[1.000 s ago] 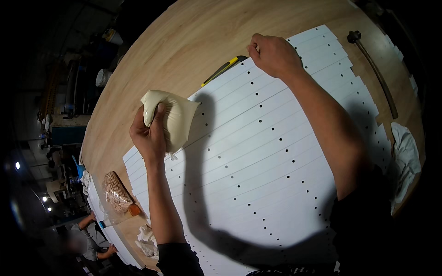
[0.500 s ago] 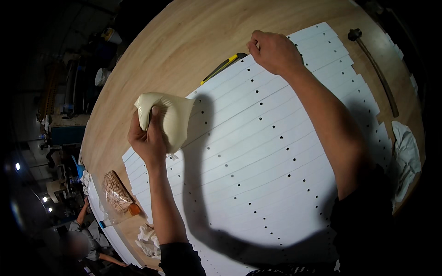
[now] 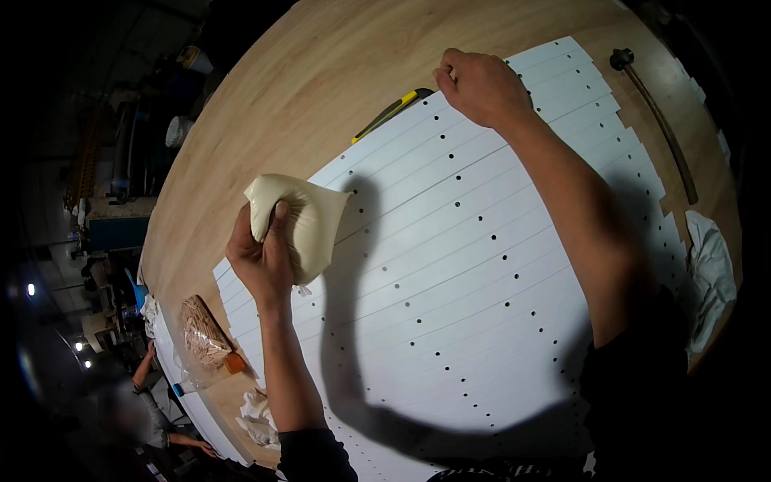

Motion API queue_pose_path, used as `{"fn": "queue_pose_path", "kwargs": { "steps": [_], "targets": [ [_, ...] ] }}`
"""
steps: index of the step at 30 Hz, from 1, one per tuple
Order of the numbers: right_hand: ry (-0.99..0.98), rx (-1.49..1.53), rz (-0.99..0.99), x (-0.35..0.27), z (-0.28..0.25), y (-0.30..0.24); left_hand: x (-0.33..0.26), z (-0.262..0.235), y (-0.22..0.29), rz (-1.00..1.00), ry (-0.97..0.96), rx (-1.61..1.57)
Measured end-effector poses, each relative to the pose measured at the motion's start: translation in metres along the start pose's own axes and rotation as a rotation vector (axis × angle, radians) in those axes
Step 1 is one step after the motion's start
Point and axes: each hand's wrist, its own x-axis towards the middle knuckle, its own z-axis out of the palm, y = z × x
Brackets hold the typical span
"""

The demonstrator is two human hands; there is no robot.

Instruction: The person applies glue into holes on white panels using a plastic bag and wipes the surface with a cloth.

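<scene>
My left hand is closed around a clear plastic bag filled with cream-coloured paste, squeezing it between thumb and fingers. The bag is held over the left edge of a sheet of white strips laid side by side, with rows of dark round holes. Over the far edge of these strips, my right hand has its fingers curled together. What they hold, if anything, is hidden. A yellow and black utility knife lies by the far edge of the strips, between my two hands.
A black-headed hammer lies at right, above crumpled white wrapping. At left are a bag of wooden dowels, an orange piece and more crumpled wrapping. Beyond the wooden table, a person stands at lower left.
My left hand has come slightly nearer and to the right with the paste bag, which is tilted a bit differently. The right hand has barely shifted; its fingers stay curled.
</scene>
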Motion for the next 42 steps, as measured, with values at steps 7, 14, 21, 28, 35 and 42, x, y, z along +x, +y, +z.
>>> {"fn": "queue_pose_path", "kwargs": {
  "steps": [7, 14, 21, 28, 35, 42],
  "targets": [
    [-0.007, 0.01, 0.002, 0.0, -0.001, -0.001, 0.001, 0.006, -0.011, -0.008, 0.009, 0.005],
    [-0.018, 0.012, -0.02, 0.001, 0.001, 0.001, -0.008, -0.003, -0.001, 0.001, 0.098, 0.01],
    [-0.05, 0.008, 0.024, 0.0, -0.003, -0.001, -0.018, -0.01, 0.011, 0.002, 0.048, 0.037],
    [-0.096, 0.025, 0.04, 0.0, -0.005, -0.003, -0.021, -0.008, 0.008, 0.036, -0.003, 0.096],
    [-0.097, 0.014, 0.037, 0.001, -0.006, -0.004, -0.021, -0.003, -0.003, 0.002, 0.023, 0.086],
    [0.035, -0.03, 0.003, 0.0, 0.003, 0.001, -0.03, -0.015, 0.015, -0.006, 0.071, 0.042]
  ]
}}
